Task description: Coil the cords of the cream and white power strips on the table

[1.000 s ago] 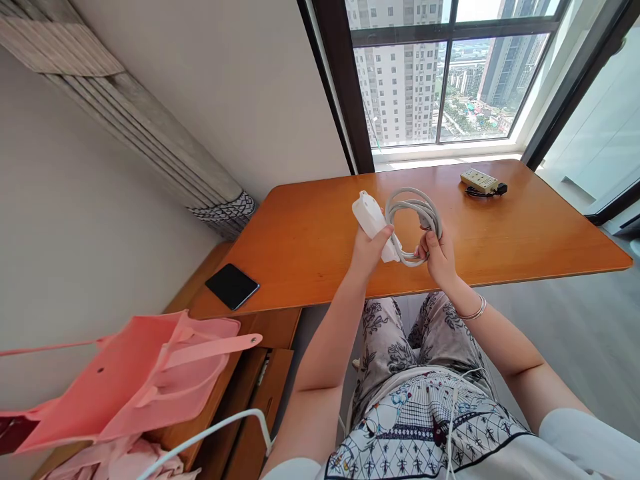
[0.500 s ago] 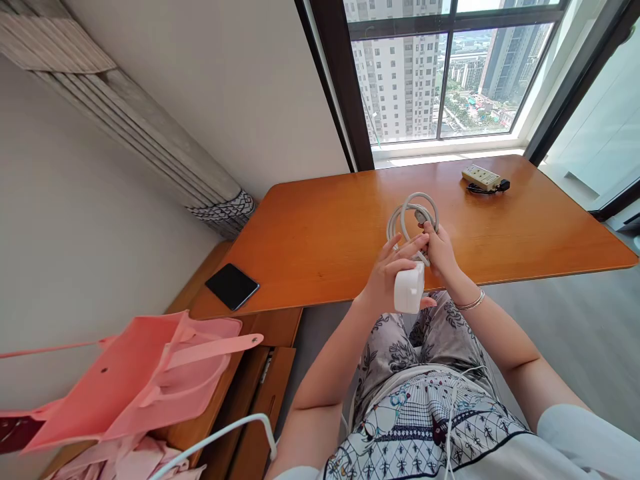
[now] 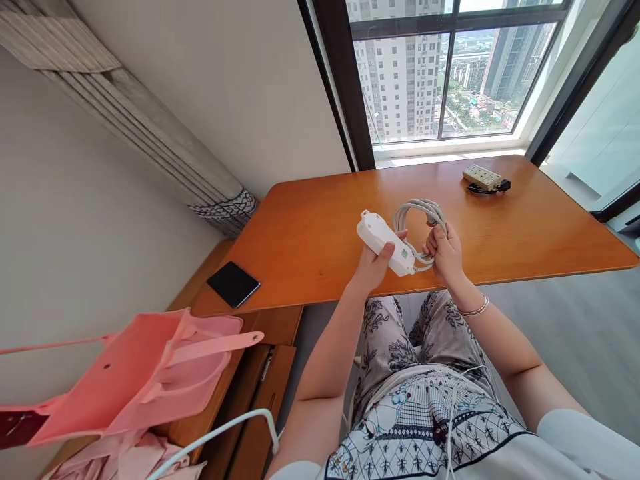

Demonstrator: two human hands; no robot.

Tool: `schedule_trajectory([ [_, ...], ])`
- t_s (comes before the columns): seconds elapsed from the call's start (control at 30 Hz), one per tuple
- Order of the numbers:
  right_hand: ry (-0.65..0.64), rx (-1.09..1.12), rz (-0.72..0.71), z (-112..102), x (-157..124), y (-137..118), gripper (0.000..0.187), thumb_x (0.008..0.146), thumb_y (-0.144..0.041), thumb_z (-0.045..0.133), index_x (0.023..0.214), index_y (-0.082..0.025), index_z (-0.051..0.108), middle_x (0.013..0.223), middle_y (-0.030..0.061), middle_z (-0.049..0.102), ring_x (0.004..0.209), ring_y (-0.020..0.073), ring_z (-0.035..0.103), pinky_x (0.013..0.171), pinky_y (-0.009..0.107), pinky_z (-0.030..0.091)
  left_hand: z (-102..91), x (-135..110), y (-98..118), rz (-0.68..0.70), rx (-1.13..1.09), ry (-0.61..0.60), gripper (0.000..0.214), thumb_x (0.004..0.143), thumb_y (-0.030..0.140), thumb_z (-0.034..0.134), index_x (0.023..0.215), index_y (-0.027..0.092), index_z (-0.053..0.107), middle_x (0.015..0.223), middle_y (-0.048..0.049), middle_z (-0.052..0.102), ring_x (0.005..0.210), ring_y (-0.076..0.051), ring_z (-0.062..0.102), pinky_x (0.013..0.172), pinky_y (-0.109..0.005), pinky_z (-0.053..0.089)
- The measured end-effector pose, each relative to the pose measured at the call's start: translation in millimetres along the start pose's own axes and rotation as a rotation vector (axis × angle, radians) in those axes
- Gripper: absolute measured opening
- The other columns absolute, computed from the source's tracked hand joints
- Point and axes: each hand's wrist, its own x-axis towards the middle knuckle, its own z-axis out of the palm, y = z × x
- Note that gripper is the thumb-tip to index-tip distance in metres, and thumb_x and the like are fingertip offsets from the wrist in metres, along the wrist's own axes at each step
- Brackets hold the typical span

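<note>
A white power strip (image 3: pixel 383 241) lies tilted in the grip of my left hand (image 3: pixel 373 268), its plain back with a small green label facing up. My left thumb presses on that face. From its lower right end runs a grey-white cord, gathered into a coil (image 3: pixel 417 205). My right hand (image 3: pixel 447 252) is closed around the right side of the coil, near the plug, which is mostly covered by my fingers. Both hands are above the near edge of the wooden table (image 3: pixel 320 220).
A beige power strip (image 3: pixel 483 177) with a black plug rests at the table's far right. A black phone or tablet (image 3: pixel 233 285) lies at the left corner. Beside the table is an open pink bag (image 3: pixel 145 380). Past the far edge stands a window (image 3: pixel 445 80).
My left hand has moved up and left, turning the power strip from end-on to lengthwise with its back showing. My right hand has shifted slightly right with the coil.
</note>
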Motion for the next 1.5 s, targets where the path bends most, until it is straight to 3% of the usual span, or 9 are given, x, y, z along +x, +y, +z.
schedule_trajectory([
  [0.1, 0.034, 0.002, 0.030, 0, 2, -3, 0.049, 0.075, -0.067, 0.075, 0.089, -0.023, 0.056, 0.055, -0.0123, 0.024, 0.046, 0.0064, 0.023, 0.046, 0.020, 0.035, -3.7, -2, -2, 0.048, 0.026, -0.140, 0.081, 0.081, 0.082, 0.052, 0.121, 0.014, 0.070, 0.120, -0.0184, 0.071, 0.121, -0.035, 0.063, 0.105, -0.047, 0.049],
  [0.23, 0.095, 0.067, 0.094, -4, 8, -6, 0.048, 0.078, -0.066, 0.073, 0.087, -0.022, 0.056, 0.055, -0.0122, 0.020, 0.046, 0.0063, 0.021, 0.044, 0.019, 0.034, -5.1, -7, 4, 0.219, 0.282, -0.330, 0.088, 0.066, 0.075, 0.075, 0.136, 0.022, 0.062, 0.143, -0.0156, 0.060, 0.143, -0.037, 0.045, 0.126, -0.053, 0.022],
  [0.37, 0.110, 0.086, 0.120, -6, 11, -5, 0.049, 0.077, -0.066, 0.074, 0.088, -0.022, 0.057, 0.056, -0.0121, 0.020, 0.046, 0.0063, 0.021, 0.044, 0.019, 0.034, -4.8, -9, 6, 0.247, 0.441, -0.381, 0.089, 0.067, 0.072, 0.077, 0.140, 0.026, 0.056, 0.146, -0.0148, 0.058, 0.147, -0.036, 0.041, 0.128, -0.057, -0.003],
  [0.47, 0.117, 0.072, 0.126, -6, 10, -3, 0.051, 0.076, -0.068, 0.073, 0.088, -0.022, 0.056, 0.056, -0.0120, 0.021, 0.046, 0.0066, 0.021, 0.044, 0.020, 0.034, -5.0, -9, 2, 0.281, 0.479, -0.380, 0.082, 0.066, 0.077, 0.073, 0.129, 0.024, 0.065, 0.141, -0.0155, 0.062, 0.145, -0.038, 0.044, 0.127, -0.060, -0.006],
  [0.6, 0.099, 0.060, 0.061, -3, 2, 1, 0.051, 0.077, -0.070, 0.071, 0.091, -0.024, 0.056, 0.056, -0.0113, 0.023, 0.047, 0.0078, 0.025, 0.047, 0.022, 0.037, -1.7, -6, -5, 0.261, 0.357, -0.228, 0.075, 0.066, 0.083, 0.067, 0.109, 0.022, 0.073, 0.126, -0.0162, 0.070, 0.136, -0.037, 0.052, 0.122, -0.058, 0.026],
  [0.77, 0.006, 0.100, -0.032, 6, -14, 5, 0.052, 0.074, -0.071, 0.073, 0.093, -0.025, 0.057, 0.056, -0.0110, 0.027, 0.046, 0.0073, 0.025, 0.048, 0.023, 0.036, 5.3, 5, -14, 0.054, 0.233, 0.089, 0.060, 0.071, 0.077, 0.066, 0.083, 0.019, 0.070, 0.092, -0.0123, 0.071, 0.105, -0.032, 0.065, 0.090, -0.044, 0.054],
  [1.0, -0.117, 0.101, -0.058, 10, -26, 6, 0.049, 0.079, -0.070, 0.070, 0.095, -0.026, 0.055, 0.057, -0.0106, 0.028, 0.046, 0.0080, 0.026, 0.049, 0.026, 0.037, 18.4, 9, -23, 0.148, 0.123, 0.434, 0.055, 0.072, 0.074, 0.068, 0.087, 0.021, 0.060, 0.102, -0.0073, 0.061, 0.099, -0.024, 0.064, 0.079, -0.035, 0.054],
  [1.2, -0.203, 0.007, -0.026, 8, -37, 14, 0.048, 0.081, -0.072, 0.063, 0.095, -0.028, 0.051, 0.058, -0.0086, 0.030, 0.047, 0.0110, 0.030, 0.052, 0.030, 0.041, 25.8, 16, -28, -0.018, -0.179, 0.329, 0.067, 0.063, 0.067, 0.080, 0.098, 0.026, 0.039, 0.106, -0.0030, 0.064, 0.086, -0.018, 0.070, 0.073, -0.031, 0.054],
  [1.5, -0.259, -0.384, -0.048, -11, -30, 23, 0.046, 0.074, -0.053, 0.079, 0.100, -0.024, 0.053, 0.068, -0.0067, 0.048, 0.061, 0.0118, 0.048, 0.062, 0.029, 0.047, 29.6, 18, -28, 0.054, -0.003, 0.605, 0.068, 0.061, 0.071, 0.079, 0.098, 0.022, 0.049, 0.084, -0.0013, 0.066, 0.072, -0.017, 0.066, 0.069, -0.031, 0.054],
])
